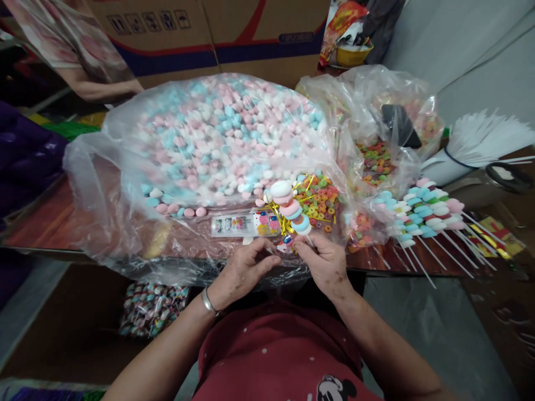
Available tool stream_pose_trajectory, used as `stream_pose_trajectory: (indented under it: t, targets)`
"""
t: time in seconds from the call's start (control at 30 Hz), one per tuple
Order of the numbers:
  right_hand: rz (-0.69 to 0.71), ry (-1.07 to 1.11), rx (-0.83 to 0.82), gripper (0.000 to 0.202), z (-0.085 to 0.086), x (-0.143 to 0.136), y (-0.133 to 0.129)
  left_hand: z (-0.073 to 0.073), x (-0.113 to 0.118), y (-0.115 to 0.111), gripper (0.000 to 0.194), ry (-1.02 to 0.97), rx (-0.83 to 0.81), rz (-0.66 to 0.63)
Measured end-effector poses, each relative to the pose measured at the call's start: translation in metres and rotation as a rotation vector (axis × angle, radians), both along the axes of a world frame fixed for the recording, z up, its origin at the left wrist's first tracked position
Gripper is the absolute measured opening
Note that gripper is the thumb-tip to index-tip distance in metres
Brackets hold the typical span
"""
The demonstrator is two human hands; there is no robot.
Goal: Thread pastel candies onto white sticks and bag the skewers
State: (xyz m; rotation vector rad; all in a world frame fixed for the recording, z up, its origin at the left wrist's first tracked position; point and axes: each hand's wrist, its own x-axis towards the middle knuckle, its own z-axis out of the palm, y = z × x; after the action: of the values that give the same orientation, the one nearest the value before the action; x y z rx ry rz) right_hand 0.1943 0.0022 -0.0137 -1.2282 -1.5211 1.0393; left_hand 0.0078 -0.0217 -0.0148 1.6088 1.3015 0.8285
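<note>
My right hand (pixel 326 262) is closed around the white stick of a marshmallow skewer (pixel 291 209), which stands tilted with white, pink and blue marshmallows stacked on it. Just left of it, my left hand (pixel 246 270) has its thumb and fingers curved apart, with nothing visible in them. Close to its fingertips lie printed clear packets (pixel 244 224) at the table edge. Gold twist ties (pixel 285 221) are behind the skewer, partly hidden by it. Beside them is a pile of colourful ring candies (pixel 320 200).
A large clear bag of marshmallows (pixel 234 133) covers the table's middle. Finished skewers (pixel 430 211) lie at right, near a holder of white sticks (pixel 485 145). Below left, a carton (pixel 75 328) contains wrapped skewers (pixel 152 309). Another person's arm (pixel 98 89) reaches behind the bag.
</note>
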Motion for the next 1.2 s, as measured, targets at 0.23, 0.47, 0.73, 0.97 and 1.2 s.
stream_pose_trajectory:
  t: [0.23, 0.47, 0.73, 0.97, 1.2]
  targets:
    - [0.020, 0.039, 0.051, 0.014, -0.004, -0.001, -0.001, -0.012, 0.002, -0.001, 0.010, 0.107, 0.284, 0.110]
    - [0.054, 0.033, 0.062, 0.013, -0.007, -0.001, -0.004, -0.023, -0.006, 0.004, 0.022, 0.223, 0.512, 0.086]
    - [0.102, -0.042, 0.140, 0.019, 0.005, 0.012, -0.004, -0.034, -0.012, 0.008, 0.025, 0.074, 0.465, 0.006]
    - [0.166, -0.397, 0.557, 0.024, 0.026, 0.063, 0.012, -0.030, -0.038, 0.009, 0.030, -0.115, 0.169, 0.053]
    - [0.281, -0.697, 0.782, 0.025, 0.040, 0.091, 0.026, -0.027, -0.056, 0.013, 0.035, -0.215, -0.039, -0.031]
